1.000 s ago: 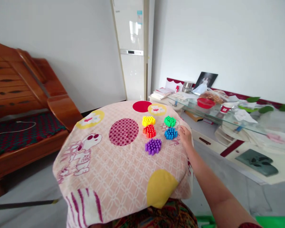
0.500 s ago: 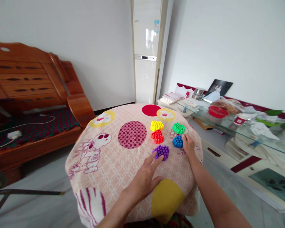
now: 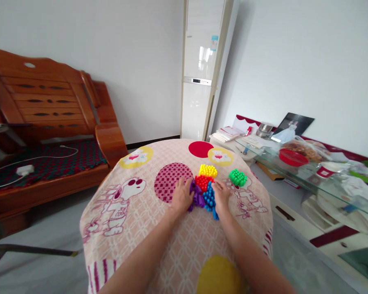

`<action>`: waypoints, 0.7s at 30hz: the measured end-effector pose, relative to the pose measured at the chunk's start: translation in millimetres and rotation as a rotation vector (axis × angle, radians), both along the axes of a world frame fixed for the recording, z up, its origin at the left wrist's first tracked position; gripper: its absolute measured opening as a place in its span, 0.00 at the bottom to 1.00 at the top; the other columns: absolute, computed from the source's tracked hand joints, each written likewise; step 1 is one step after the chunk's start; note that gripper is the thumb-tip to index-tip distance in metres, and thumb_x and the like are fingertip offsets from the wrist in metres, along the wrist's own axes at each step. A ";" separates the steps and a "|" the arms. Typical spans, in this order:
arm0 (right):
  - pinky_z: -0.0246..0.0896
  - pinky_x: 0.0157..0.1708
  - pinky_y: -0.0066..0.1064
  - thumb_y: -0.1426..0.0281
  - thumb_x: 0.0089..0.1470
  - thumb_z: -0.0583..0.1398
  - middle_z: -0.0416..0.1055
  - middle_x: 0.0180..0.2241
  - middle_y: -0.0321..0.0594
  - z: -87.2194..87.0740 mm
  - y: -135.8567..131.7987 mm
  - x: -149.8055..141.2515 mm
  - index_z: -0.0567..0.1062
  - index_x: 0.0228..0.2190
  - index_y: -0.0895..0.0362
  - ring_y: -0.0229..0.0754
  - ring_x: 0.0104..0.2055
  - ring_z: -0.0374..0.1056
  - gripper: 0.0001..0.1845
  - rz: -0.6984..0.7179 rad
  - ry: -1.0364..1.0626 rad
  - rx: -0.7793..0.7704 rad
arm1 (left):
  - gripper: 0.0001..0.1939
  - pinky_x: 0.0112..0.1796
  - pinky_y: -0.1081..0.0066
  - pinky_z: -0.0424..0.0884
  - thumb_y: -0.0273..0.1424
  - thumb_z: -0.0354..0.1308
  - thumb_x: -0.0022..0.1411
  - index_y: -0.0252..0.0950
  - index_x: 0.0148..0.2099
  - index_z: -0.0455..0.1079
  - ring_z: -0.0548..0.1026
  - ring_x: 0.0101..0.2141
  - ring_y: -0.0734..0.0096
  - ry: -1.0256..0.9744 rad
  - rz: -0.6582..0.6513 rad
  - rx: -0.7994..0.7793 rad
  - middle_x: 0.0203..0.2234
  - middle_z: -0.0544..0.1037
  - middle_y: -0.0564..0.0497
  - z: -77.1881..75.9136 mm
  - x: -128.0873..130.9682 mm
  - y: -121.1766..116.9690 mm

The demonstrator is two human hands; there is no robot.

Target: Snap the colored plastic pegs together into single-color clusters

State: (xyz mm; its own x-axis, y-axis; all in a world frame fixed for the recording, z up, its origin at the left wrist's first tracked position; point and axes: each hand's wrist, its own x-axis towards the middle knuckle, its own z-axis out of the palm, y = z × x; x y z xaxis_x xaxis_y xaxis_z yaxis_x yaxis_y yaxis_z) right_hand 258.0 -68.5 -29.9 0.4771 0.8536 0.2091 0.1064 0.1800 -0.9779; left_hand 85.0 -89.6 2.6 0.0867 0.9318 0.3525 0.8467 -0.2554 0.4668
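Several small round-headed plastic pegs stand in colour clusters on the cloth. My left hand [image 3: 183,195] lies with its fingers apart and curved against the left side of the purple pegs [image 3: 198,197], some of which have tipped over. My right hand [image 3: 221,196] is cupped, its fingertips touching the right side of the blue pegs [image 3: 209,197], several tilted or fallen. Purple and blue pegs meet between my hands. Just behind them are the red pegs [image 3: 203,182], with the yellow pegs [image 3: 207,171] behind those. Apart to the right stand the green pegs [image 3: 238,177].
A patterned cloth [image 3: 141,212] covers the round table. Left is a wooden bench [image 3: 49,102] with a cable and charger [image 3: 25,170]. A white cabinet-like appliance [image 3: 198,110] stands in the corner. Along the right, a glass shelf holds a red bowl [image 3: 293,157] and a paper cup [image 3: 325,171].
My left hand has come in to the purple pegs' left side. My right hand has pushed the blue pegs leftward and nearer, against the purple ones. Some pegs toppled. The view has turned left.
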 end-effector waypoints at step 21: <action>0.71 0.45 0.48 0.49 0.45 0.59 0.81 0.39 0.52 6.8 78.3 204.2 0.82 0.39 0.59 0.58 0.44 0.76 0.29 -0.327 -0.413 -0.095 | 0.17 0.49 0.60 0.74 0.34 0.52 0.64 0.35 0.51 0.75 0.79 0.45 0.58 -0.471 0.279 -0.097 0.45 0.82 0.43 -21.0 -86.0 67.3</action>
